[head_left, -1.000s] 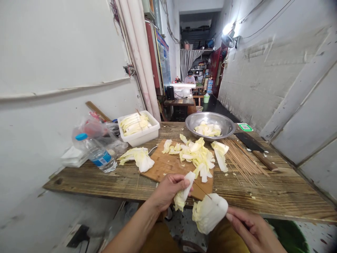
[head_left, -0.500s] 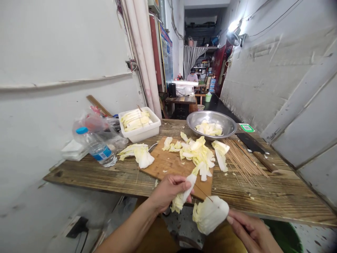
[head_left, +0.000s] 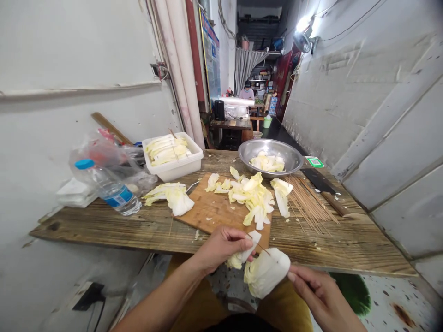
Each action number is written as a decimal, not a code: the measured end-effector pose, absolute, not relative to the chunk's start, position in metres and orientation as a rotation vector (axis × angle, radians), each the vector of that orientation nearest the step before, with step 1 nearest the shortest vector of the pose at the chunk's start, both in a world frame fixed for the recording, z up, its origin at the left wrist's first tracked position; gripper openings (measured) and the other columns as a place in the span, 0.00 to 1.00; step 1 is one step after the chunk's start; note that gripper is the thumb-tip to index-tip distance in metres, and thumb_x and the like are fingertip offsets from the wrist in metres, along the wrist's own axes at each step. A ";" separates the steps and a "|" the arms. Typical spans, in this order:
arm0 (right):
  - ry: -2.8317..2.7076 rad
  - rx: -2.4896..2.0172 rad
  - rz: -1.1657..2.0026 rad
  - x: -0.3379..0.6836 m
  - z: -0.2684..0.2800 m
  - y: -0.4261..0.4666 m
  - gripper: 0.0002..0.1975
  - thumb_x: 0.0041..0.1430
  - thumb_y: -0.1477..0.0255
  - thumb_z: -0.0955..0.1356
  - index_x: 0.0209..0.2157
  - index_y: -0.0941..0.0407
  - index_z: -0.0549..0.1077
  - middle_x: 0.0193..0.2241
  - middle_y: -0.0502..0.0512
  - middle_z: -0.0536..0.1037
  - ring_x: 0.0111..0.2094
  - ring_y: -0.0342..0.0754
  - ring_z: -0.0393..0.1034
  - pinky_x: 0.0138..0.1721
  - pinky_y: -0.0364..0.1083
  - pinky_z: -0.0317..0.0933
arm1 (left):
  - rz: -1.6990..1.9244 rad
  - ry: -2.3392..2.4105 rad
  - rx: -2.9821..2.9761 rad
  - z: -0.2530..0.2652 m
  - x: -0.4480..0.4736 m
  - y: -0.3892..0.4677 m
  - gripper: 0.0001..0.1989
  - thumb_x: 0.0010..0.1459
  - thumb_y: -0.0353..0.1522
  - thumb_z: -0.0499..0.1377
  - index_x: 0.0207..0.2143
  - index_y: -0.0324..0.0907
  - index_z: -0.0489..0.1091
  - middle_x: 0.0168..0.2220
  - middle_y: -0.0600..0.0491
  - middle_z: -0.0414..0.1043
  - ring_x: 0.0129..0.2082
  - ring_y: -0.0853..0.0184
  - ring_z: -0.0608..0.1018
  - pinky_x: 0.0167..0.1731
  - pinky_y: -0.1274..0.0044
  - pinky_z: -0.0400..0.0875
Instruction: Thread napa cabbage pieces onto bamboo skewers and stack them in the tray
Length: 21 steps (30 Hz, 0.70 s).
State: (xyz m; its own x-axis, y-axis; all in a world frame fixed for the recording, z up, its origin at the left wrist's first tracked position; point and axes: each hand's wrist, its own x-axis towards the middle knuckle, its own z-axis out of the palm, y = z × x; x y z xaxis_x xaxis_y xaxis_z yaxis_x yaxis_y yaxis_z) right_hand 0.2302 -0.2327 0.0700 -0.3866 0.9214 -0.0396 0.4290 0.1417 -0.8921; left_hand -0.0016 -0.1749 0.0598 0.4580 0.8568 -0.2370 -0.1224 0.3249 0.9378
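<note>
My left hand (head_left: 230, 249) is closed, pinching a piece of napa cabbage leaf (head_left: 255, 239) above the table's front edge. In my right hand (head_left: 313, 286) the fingers are closed at the right end of a larger cabbage leaf (head_left: 266, 274) on a thin bamboo skewer (head_left: 265, 250). The skewer slants up-left out of that leaf and reaches the piece in my left hand; whether its tip has gone through is hidden. A wooden cutting board (head_left: 214, 212) behind my hands bears cut cabbage leaves (head_left: 252, 193).
A white tub (head_left: 173, 171) of skewered cabbage stands at the back left, near a water bottle (head_left: 116, 196). A steel bowl (head_left: 294, 161) holds more leaves. Bamboo skewers (head_left: 311, 207) and a cleaver (head_left: 320, 182) lie on the right. Another person (head_left: 247, 92) is far back.
My hands have drawn closer together, bringing the skewered leaf up against the piece in my left hand. The whole view has shifted slightly.
</note>
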 end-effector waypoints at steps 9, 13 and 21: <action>-1.846 -1.292 1.222 0.229 0.073 -0.234 0.17 0.63 0.63 0.60 0.48 0.51 0.73 0.43 0.53 0.78 0.43 0.51 0.71 0.44 0.45 0.63 | 0.793 0.874 0.985 0.055 0.000 -0.172 0.12 0.45 0.38 0.66 0.22 0.36 0.75 0.20 0.54 0.73 0.19 0.75 0.68 0.21 0.82 0.60; -1.858 -1.275 1.222 0.227 0.074 -0.231 0.17 0.63 0.63 0.60 0.48 0.52 0.73 0.43 0.54 0.78 0.44 0.52 0.71 0.45 0.46 0.64 | 0.808 0.901 1.107 0.059 0.007 -0.172 0.10 0.40 0.36 0.68 0.22 0.37 0.76 0.24 0.53 0.73 0.22 0.74 0.69 0.24 0.82 0.60; -1.826 -1.309 1.095 0.233 0.069 -0.226 0.17 0.62 0.63 0.61 0.47 0.54 0.74 0.44 0.55 0.77 0.44 0.52 0.72 0.45 0.45 0.66 | 1.036 1.142 1.361 0.058 0.008 -0.163 0.26 0.44 0.36 0.66 0.48 0.44 0.71 0.37 0.51 0.74 0.34 0.68 0.73 0.35 0.77 0.66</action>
State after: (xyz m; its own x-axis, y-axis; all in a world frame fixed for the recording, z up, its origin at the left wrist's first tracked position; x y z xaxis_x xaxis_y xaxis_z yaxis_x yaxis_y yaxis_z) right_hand 0.2327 -0.2264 0.0686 -0.3068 0.9515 0.0243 0.4270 0.1604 -0.8899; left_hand 0.0083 -0.1633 0.0582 0.1754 0.9845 -0.0027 0.0937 -0.0140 0.9955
